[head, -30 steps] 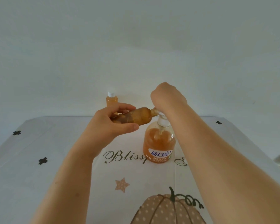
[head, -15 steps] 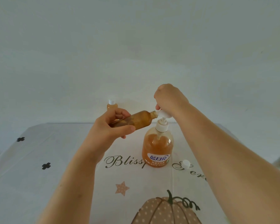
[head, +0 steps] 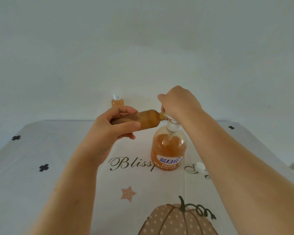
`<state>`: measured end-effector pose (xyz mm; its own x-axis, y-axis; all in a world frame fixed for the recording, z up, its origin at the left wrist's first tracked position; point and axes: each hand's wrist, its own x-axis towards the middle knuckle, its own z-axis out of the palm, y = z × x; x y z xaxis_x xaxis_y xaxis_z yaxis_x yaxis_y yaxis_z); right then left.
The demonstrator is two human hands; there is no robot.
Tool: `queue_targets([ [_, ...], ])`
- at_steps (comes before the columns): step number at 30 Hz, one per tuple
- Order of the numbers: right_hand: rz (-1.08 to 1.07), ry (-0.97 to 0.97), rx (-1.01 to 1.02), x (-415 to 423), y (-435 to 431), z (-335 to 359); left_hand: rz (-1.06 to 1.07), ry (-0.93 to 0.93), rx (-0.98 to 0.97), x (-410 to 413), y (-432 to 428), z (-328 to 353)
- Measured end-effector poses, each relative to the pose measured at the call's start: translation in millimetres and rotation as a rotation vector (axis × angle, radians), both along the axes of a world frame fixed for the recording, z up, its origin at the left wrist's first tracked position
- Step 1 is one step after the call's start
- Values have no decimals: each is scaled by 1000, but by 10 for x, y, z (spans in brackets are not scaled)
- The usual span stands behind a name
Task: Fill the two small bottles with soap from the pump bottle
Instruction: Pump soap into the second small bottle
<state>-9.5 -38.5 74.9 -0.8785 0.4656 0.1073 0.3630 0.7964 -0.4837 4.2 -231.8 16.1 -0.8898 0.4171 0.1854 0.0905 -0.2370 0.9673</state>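
On the table point(head: 49, 167), covered by a white cloth printed with black crosses, script lettering, a star and a pumpkin, a capped small bottle point(head: 117, 101) of orange soap stands upright at the far edge, at about 11 o'clock from the pump bottle. In front of it the left hand point(head: 112, 131) holds the second small bottle point(head: 143, 118) on its side in the air, fingers point(head: 126, 124) and thumb clamped around its base half, its open neck pointing toward 3 o'clock and touching the pump's spout. The pump bottle point(head: 168, 148), partly full of orange soap, stands upright near the table's middle, directly below that neck. The right hand point(head: 178, 102) rests on top of the pump head, fingers curled together over it, so the head itself is mostly hidden. At 4 o'clock from the pump bottle, just beside the right forearm, a small white cap point(head: 199, 167) lies loose on the cloth.
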Motion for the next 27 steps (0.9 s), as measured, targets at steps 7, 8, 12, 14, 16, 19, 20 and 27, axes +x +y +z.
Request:
queue_targets([
  [7,22,82,34,28,5,-32,-3,-30,-3,11,-6,-1],
  [8,22,106,38,44,2,-20,-5,-26,1,21,-12,9],
  [12,40,135,29,77,3,73,14,-9,24,52,-15,51],
  [14,64,97,40,77,12,137,13,-2,38,68,-10,67],
  [16,83,50,93,66,-1,175,19,-3,36,72,-8,70],
  [19,110,-15,86,43,-35,159,17,-22,48,59,-7,61],
  [20,111,-37,52,38,-38,152,11,-30,52,50,-5,54],
  [27,118,-18,37,-1,-7,37,-13,-45,63,7,8,16],
])
